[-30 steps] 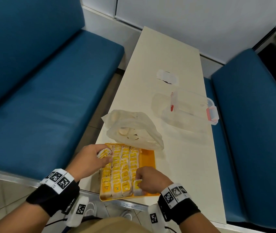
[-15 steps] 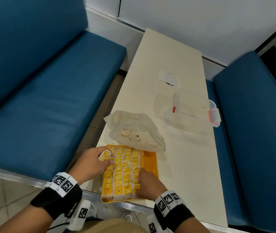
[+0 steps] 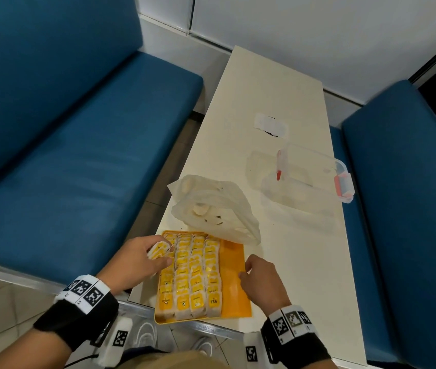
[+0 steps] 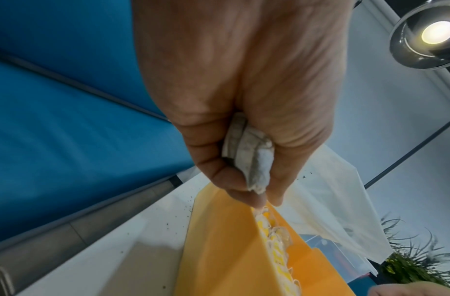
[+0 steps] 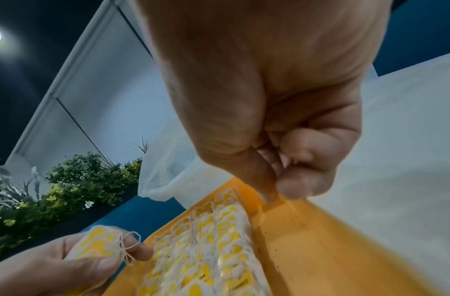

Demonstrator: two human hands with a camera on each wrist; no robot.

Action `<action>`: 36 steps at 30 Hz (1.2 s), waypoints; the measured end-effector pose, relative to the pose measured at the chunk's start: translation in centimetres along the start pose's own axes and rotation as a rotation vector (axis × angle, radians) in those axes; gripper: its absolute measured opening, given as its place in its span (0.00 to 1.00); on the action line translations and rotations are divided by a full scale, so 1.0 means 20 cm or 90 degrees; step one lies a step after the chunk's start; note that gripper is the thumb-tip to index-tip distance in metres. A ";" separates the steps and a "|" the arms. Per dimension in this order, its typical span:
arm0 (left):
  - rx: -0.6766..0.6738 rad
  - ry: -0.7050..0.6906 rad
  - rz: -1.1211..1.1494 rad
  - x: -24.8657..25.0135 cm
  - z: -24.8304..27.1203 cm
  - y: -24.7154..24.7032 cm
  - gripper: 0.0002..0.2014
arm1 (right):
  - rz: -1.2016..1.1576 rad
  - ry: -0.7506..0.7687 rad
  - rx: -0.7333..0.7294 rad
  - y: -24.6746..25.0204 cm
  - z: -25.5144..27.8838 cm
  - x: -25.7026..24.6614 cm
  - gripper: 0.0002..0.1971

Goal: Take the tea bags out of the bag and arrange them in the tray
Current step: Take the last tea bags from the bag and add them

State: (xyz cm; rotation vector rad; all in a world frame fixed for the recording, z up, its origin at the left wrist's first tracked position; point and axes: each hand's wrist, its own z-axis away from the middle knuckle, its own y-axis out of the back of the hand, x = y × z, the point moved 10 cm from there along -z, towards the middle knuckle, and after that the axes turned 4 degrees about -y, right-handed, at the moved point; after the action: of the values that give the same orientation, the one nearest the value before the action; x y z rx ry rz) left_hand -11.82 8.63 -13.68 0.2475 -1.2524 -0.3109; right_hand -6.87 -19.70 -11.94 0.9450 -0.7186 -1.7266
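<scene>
You were in the placing step: four rows of tea bags (image 3: 193, 275) already lay packed in the yellow tray (image 3: 234, 283), and only the strip along its right side showed bare floor. Your left hand (image 3: 134, 259) formed the working grip, fingers and thumb curled round a small stack of tea bags (image 3: 159, 250) held just above the tray's far left corner; the left wrist view shows the stack's white edges squeezed between thumb and fingers. Your right hand (image 3: 260, 278) was curled with its fingertips on the tray's right rim, seemingly steadying it, and held no tea bag that I could see. The plastic bag (image 3: 214, 209) lay on the bench (image 3: 291, 262) touching the tray's far edge, with a few pale pieces visible inside.

By my reading, the next move called for carrying the held stack across to the bare right strip and setting the bags down in a fresh row, tags up like the others.
</scene>
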 end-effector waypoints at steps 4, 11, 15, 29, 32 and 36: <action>-0.009 0.013 0.006 -0.03 0.02 0.01 0.10 | -0.020 0.003 -0.060 -0.05 0.04 0.00 0.05; -0.017 0.021 0.037 -0.01 0.07 0.01 0.11 | -0.005 -0.001 -0.081 0.00 0.10 0.01 0.12; -0.050 0.007 0.105 0.11 0.06 -0.02 0.16 | -0.108 0.158 0.030 0.23 0.18 -0.22 0.06; -0.198 -0.145 0.156 0.46 -0.02 -0.23 0.30 | -0.341 0.268 -0.085 0.26 0.20 -0.65 0.03; -0.203 -0.151 0.126 0.45 -0.03 -0.24 0.32 | -0.323 0.262 -0.103 0.25 0.19 -0.64 0.03; -0.203 -0.143 0.130 0.44 -0.03 -0.25 0.31 | -0.305 0.263 -0.101 0.26 0.19 -0.64 0.01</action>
State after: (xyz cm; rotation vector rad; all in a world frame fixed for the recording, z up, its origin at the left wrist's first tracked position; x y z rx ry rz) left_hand -9.17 0.86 -7.82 -0.1934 -1.4147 -0.3642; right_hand -5.13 -9.17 -2.50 1.3838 -0.0831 -1.8698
